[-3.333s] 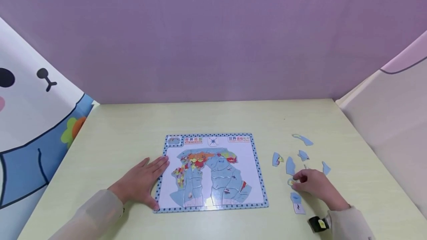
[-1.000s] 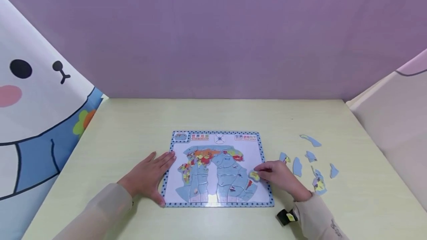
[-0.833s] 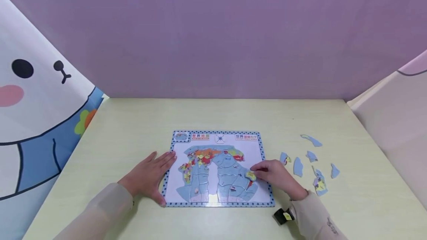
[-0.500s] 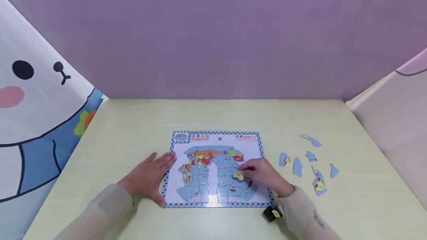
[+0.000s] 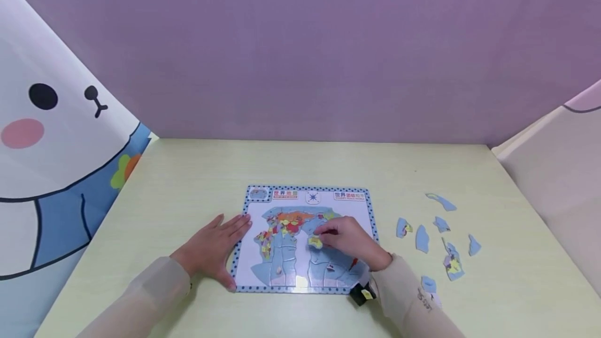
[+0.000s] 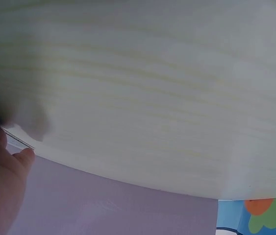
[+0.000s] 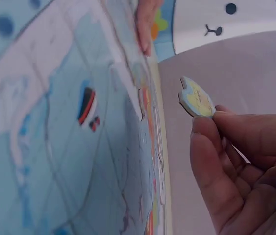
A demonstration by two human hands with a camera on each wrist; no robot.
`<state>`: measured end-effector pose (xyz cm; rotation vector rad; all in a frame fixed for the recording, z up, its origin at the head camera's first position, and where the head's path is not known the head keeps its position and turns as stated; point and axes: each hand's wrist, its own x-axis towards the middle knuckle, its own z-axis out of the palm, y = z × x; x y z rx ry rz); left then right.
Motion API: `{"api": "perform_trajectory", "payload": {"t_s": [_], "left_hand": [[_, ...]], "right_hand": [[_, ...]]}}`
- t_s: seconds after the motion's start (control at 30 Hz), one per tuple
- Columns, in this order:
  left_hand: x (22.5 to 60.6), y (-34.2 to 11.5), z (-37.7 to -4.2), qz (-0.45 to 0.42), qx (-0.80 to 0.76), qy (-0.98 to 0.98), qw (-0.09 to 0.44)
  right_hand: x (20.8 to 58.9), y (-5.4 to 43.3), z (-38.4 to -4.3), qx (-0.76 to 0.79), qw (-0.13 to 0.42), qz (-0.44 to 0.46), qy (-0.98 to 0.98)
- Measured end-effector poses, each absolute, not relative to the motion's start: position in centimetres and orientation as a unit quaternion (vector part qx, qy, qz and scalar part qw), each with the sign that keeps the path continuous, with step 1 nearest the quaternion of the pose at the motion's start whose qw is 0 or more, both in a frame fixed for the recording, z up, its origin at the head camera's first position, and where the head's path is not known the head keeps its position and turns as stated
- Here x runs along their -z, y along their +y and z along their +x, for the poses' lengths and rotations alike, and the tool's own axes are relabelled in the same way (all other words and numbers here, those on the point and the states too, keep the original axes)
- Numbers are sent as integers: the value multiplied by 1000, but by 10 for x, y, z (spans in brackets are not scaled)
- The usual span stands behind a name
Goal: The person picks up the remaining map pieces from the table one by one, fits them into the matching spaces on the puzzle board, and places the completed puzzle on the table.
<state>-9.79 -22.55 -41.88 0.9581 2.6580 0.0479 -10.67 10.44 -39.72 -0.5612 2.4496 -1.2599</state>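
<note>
The right hand [image 5: 348,238] pinches a flat yellow-and-blue puzzle piece [image 5: 315,243] above the rectangular, blue-bordered world-map board [image 5: 328,290] on the pale wood-grain desk [image 5: 197,181]; the left hand [image 5: 213,246], fingers extended, rests at the board's left edge.

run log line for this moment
left hand: on edge of rectangular blue-dotted map board; right hand: pinches flat yellow-and-blue puzzle piece above board; loose blue puzzle pieces: at right

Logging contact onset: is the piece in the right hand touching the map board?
Apart. The right wrist view shows it: the right hand pinches the piece clear of the map board, with purple backdrop visible in the gap.
</note>
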Motion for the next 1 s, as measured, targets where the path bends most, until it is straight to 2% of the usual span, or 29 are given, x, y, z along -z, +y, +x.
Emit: {"api": "perform_trajectory", "payload": {"t_s": [0.4, 0.83, 1.0], "left_hand": [[421, -226, -98, 331, -21, 928, 168], [418, -226, -99, 335, -16, 929, 158], [417, -225, -98, 334, -24, 928, 165]], "right_hand": [[396, 81, -111, 438, 185, -239, 847], [399, 76, -108, 398, 227, -235, 857], [403, 76, -107, 388, 220, -227, 866]]}}
